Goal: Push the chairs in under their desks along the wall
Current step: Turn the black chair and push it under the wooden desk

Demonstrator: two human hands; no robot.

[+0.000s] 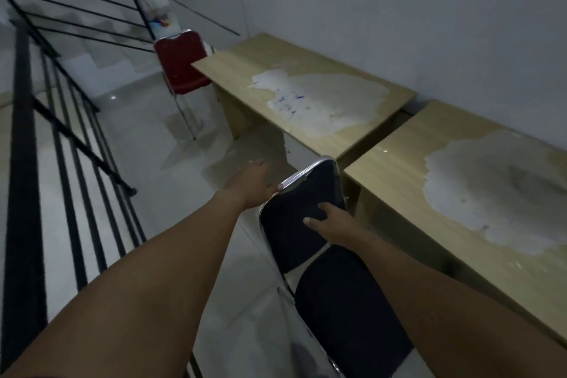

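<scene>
A dark blue padded chair (346, 310) with a chrome frame stands in front of me, beside the near wooden desk (408, 193) and not under it. My left hand (253, 182) grips the left top corner of its backrest. My right hand (329, 222) holds the backrest's right side, thumb on the padding. A second wooden desk (306, 132) with a worn top stands farther along the wall. Past that far desk's end stands a red chair (181, 66), out on the floor.
A black metal stair railing (61, 138) runs along the left, leaving a tiled floor aisle (147, 138) between it and the desks. The white wall (383, 9) backs both desks. A narrow gap separates the two desks.
</scene>
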